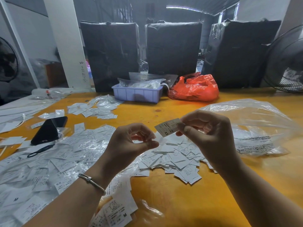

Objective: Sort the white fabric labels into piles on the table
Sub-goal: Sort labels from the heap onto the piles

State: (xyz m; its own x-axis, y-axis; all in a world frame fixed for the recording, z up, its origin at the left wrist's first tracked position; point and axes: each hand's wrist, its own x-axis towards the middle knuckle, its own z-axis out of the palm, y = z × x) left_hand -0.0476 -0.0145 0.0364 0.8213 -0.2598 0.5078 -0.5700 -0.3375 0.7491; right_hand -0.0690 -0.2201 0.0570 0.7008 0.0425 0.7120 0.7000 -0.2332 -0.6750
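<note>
My right hand point(205, 128) pinches a white fabric label marked XS point(165, 128) between thumb and fingers, held up above the table. My left hand point(129, 141) is beside it, fingertips closed on a small clear strip or sleeve point(159, 140) just under the label. Below both hands lies a loose pile of white labels point(178, 163) on the yellow table point(188, 202). A wide spread of labels and clear sleeves point(49, 164) covers the left side. A smaller pile point(96, 109) lies farther back, and a stack marked M point(118, 212) sits near the front edge.
A black phone point(49, 129) lies at the left among the labels. A purple bin point(137, 93) and a red plastic bag point(195, 90) stand at the back. A large clear plastic bag point(255, 126) lies at the right. Black wrapped bales point(173, 48) and a fan point(288, 63) line the far edge.
</note>
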